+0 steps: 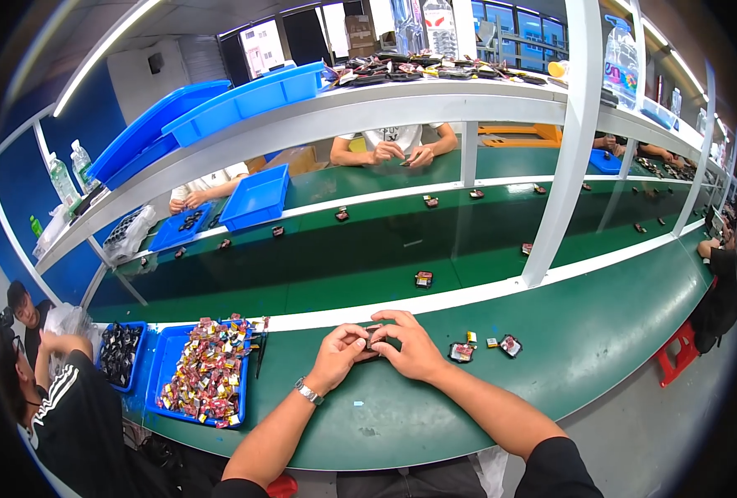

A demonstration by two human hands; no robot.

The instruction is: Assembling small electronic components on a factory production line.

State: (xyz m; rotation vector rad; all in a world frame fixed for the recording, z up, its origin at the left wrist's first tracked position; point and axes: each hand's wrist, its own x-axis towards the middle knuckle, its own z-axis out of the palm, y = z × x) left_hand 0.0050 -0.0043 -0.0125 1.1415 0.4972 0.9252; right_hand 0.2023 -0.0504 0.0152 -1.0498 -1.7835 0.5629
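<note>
Over the green worktop, my left hand (pixel 337 358), with a metal watch on its wrist, and my right hand (pixel 411 350) meet around a small dark casing (pixel 372 339). Fingers and thumbs of both hands pinch it, and they hide most of its shape. Just right of my right hand lie two open black casings with reddish parts inside, one nearer (pixel 461 353) and one farther right (pixel 510 345). Beside them are two small yellow-and-silver pieces, a left one (pixel 471 337) and a right one (pixel 492 343).
A blue tray (pixel 159 365) heaped with small red and yellow parts stands left of me. Beyond it, another blue tray (pixel 122 387) holds black casings. Ahead, a dark green belt (pixel 368 278) carries scattered casings. A white post (pixel 566 149) rises at right. Co-workers sit around.
</note>
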